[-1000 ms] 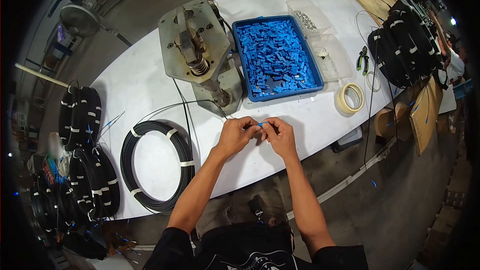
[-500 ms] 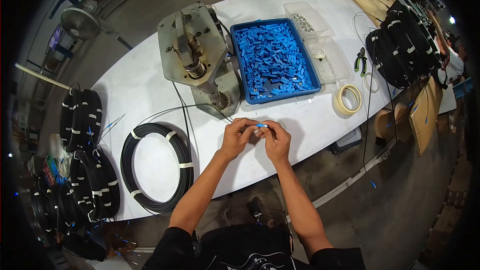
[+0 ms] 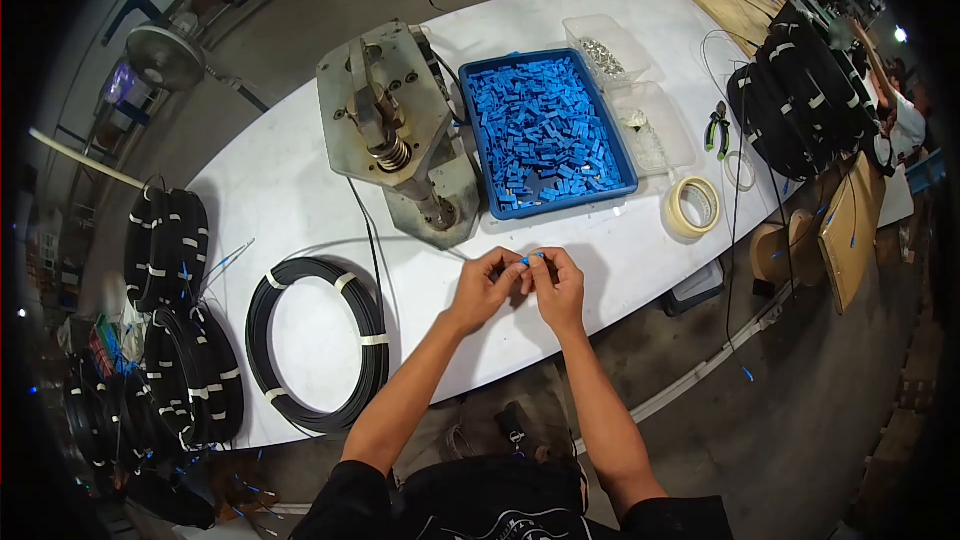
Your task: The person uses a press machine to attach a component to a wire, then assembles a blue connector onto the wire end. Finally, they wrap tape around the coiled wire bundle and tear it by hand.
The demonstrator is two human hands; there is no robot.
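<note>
Both hands meet above the white table, just in front of the blue tray. My left hand (image 3: 484, 288) pinches a small blue connector (image 3: 527, 261) from the left, and a thin black cable runs to that hand from the left. Fingers of my right hand (image 3: 556, 285) close on the connector's other side and cover part of it. Many blue connector pieces fill the blue tray (image 3: 627, 188). A metal press (image 3: 385, 100) stands left of the tray. On the table at the left lies a coil of black cable (image 3: 260, 340) bound with white tape.
Clear plastic boxes (image 3: 655, 115) sit right of the tray, near green-handled pliers (image 3: 717, 130) and a tape roll (image 3: 692, 208). More black coils hang at the left (image 3: 165, 250) and lie at the right (image 3: 800, 100). A person (image 3: 905, 125) is at the far right.
The fingers have shifted around the connector, and less of it shows. The table and its objects appear slightly lower in view.
</note>
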